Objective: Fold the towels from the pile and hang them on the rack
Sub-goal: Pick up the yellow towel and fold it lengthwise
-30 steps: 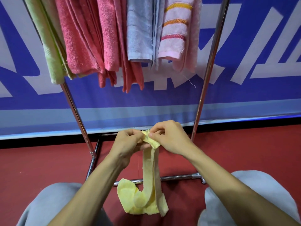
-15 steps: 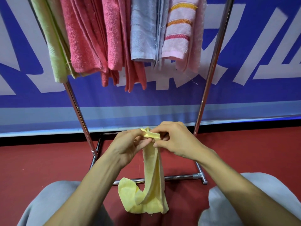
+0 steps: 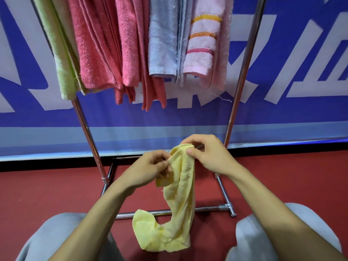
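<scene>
The yellow towel [image 3: 181, 194] is pinched at its top by the left hand [image 3: 145, 171] and right hand [image 3: 211, 157] — corners are best drawn apart before folding.

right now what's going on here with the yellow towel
A person pinches the top edge of a yellow towel with the left hand and right hand; the rest hangs down below them. It is not yet on the rack, where a green towel, red towels, a blue towel and a pink striped towel hang.
</scene>
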Available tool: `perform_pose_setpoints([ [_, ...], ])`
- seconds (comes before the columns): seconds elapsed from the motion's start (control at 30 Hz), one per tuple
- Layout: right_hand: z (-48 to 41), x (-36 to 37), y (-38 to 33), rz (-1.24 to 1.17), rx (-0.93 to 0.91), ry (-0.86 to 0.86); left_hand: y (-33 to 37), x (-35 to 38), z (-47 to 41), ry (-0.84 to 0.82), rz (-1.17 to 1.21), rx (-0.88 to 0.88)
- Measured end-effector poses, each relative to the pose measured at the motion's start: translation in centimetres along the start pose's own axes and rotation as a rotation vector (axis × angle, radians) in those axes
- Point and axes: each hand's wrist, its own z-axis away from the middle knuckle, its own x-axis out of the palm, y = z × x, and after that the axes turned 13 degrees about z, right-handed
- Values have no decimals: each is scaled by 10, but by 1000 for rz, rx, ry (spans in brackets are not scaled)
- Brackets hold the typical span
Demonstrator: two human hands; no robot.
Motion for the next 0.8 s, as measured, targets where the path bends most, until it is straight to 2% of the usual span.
perform_pose_setpoints([
  [0.17, 0, -4, 3, -113, 7, 48, -17, -5, -2, -89, -654, 13],
  [0.27, -1, -9, 4, -265, 45, 103, -24, -7, -3, -175, -769, -74],
  [0.37, -1, -14, 5, -352, 64, 126, -23, -7, -7, -153, -736, -63],
  [0.5, -4, -18, 14, -373, 154, 223, -17, -19, -9, 82, -722, 54],
  [0.63, -9, -21, 30, -308, 267, 312, -2, -33, -4, 297, -471, 145],
  [0.8, -12, -21, 34, -130, 291, 346, 5, -34, 4, 348, -138, 179],
])
